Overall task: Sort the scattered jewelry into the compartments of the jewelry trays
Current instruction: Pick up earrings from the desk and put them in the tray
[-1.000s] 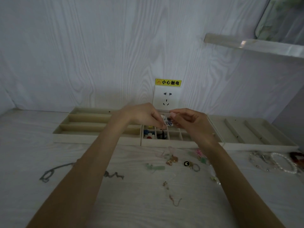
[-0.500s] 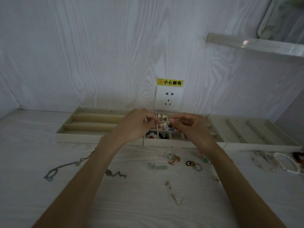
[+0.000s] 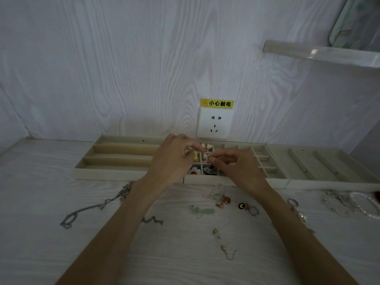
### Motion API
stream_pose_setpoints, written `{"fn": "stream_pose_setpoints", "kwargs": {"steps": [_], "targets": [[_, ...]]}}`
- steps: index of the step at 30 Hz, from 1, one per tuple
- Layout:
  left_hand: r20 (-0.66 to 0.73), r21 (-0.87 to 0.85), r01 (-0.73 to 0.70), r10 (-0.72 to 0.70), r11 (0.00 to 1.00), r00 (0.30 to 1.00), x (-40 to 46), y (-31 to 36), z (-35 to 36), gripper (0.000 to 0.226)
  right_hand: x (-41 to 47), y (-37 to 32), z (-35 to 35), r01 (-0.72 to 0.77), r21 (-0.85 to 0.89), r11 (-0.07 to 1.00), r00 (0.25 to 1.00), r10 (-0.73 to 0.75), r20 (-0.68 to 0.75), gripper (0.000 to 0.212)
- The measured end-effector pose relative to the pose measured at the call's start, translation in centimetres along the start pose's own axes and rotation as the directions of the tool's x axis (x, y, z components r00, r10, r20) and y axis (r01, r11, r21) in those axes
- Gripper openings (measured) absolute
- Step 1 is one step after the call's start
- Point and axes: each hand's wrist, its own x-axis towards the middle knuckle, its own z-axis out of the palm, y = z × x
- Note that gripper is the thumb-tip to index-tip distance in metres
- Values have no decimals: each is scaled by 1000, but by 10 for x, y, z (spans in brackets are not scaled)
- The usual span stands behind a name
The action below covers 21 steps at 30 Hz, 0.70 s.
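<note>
Three beige jewelry trays stand along the wall: a left tray (image 3: 115, 155) with long slots, a middle tray (image 3: 267, 161) with small square cells, a right tray (image 3: 320, 163) with slanted slots. Both hands hover over the middle tray's left cells. My left hand (image 3: 174, 159) pinches a thin wire hook beside a yellow piece (image 3: 195, 156). My right hand (image 3: 236, 165) pinches a small pale piece at its fingertips. Cream hearts (image 3: 206, 146) and dark pieces (image 3: 210, 171) lie in the cells. Loose on the table are a silver chain (image 3: 90, 208), a green charm (image 3: 202, 210) and amber earrings (image 3: 223, 201).
A wall socket (image 3: 214, 123) with a yellow warning label sits just behind the trays. Pearl and silver bracelets (image 3: 353, 204) lie at the right edge, rings (image 3: 293, 202) nearby. A hook earring (image 3: 226, 249) lies nearer to me. A clear shelf (image 3: 320, 52) juts out upper right.
Both hands have lowered and moved forward into the middle tray's small cells, and the white-blue piece held between them a second ago is no longer seen.
</note>
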Motion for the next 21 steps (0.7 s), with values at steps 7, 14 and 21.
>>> {"fn": "stream_pose_setpoints", "kwargs": {"steps": [7, 14, 21], "targets": [[39, -13, 26, -25, 1000, 999, -2, -2, 0, 33, 1, 3, 5, 30, -129, 991, 999, -32, -19, 6], [104, 44, 25, -30, 999, 994, -2, -4, 4, 32, 0, 3, 1, 131, -283, 950, 989, -145, -29, 7], [211, 188, -87, 46, 978, 976, -4, 0, 5, 33, -2, 0, -14, 191, -429, 883, 973, -228, -37, 35]]}}
